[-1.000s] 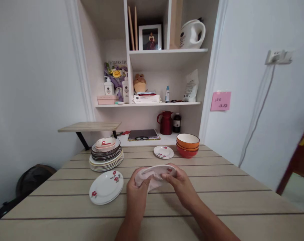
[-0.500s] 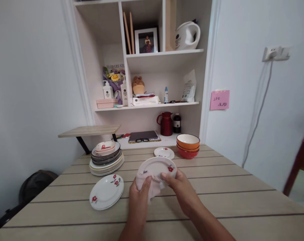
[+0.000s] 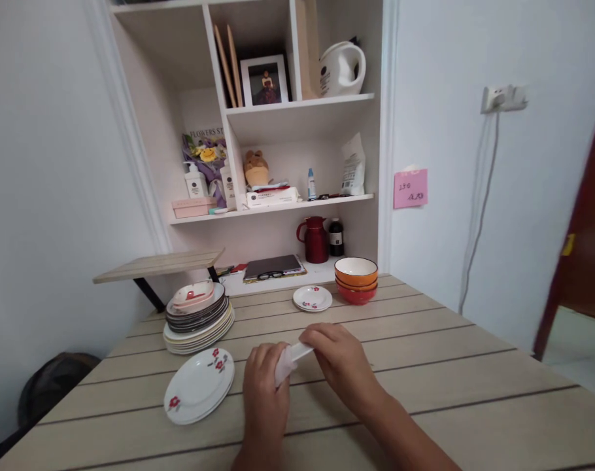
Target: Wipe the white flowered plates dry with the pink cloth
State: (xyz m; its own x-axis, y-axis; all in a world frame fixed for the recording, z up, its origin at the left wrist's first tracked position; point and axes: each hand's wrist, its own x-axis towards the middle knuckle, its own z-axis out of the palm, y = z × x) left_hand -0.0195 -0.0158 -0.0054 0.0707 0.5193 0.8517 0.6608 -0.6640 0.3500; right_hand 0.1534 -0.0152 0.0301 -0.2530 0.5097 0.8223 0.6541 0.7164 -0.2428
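Between my two hands a white plate is tipped almost edge-on, so only a strip of its rim shows. My left hand is closed on a pale pink cloth folded over the plate's left edge. The fingers of my right hand grip the plate's right side. Left of my hands lie oval white plates with red flowers, one on another. Farther back rest small flowered plates.
A tall stack of plates with a small dish on top stands at the left, beside a raised wooden shelf. Orange and red bowls are stacked at the back right. Behind the table are a red jug and a laptop.
The plate has turned from showing its flowered face to edge-on, and my hands have rolled over with it. My head view has swung slightly right.
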